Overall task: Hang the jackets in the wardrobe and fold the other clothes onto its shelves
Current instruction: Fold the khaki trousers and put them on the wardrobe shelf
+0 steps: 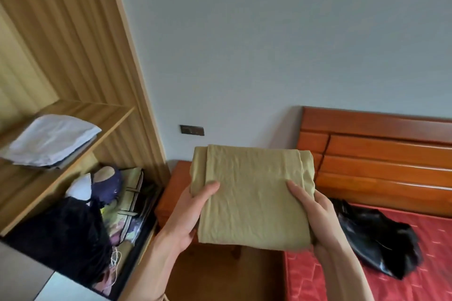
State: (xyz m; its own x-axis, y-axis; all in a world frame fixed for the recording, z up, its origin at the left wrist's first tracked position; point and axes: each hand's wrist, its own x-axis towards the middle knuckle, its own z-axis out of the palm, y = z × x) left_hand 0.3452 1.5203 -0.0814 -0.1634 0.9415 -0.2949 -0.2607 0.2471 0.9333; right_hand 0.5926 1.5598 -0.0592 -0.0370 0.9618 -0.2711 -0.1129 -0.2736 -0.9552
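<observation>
A folded olive-tan garment point(253, 193) is held up flat in front of me, between the wardrobe and the bed. My left hand point(193, 208) grips its left edge, thumb on top. At the right edge, my right hand point(315, 210) grips it the same way. The wooden wardrobe point(80, 51) stands open at the left; its shelf point(97, 115) carries a folded pale blue-white stack point(51, 140). A black jacket point(374, 234) lies crumpled on the red bed at the right.
Below the shelf, a compartment holds dark clothes point(61, 234), a stuffed toy point(102, 183) and a patterned storage bag point(129, 205). A reddish wooden nightstand point(173, 193) sits between wardrobe and bed. The bed's wooden headboard point(381, 151) and red mattress point(415, 281) fill the right.
</observation>
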